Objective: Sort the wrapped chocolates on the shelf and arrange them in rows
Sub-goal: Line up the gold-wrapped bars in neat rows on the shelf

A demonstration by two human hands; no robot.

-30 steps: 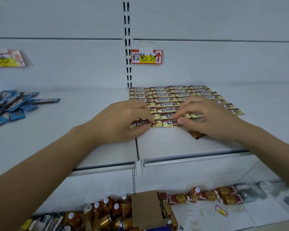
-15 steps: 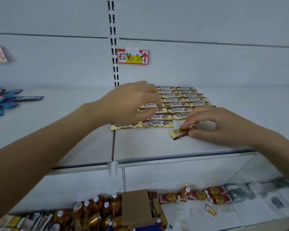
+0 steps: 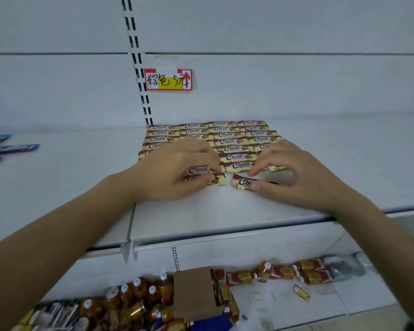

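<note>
At shelf (image 3: 201, 211) front, right grip (image 3: 304, 177) pinched loose chocolate (image 3: 243, 182), long axis skewed, just right of row piece (image 3: 219, 179) pinched by left grip (image 3: 172, 173).

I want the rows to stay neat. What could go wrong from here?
1. The right hand pinches a tilted chocolate; laid down like that, it would spoil the front line.
2. The left hand grips a front chocolate; its fingers might push the rows behind askew.
</note>
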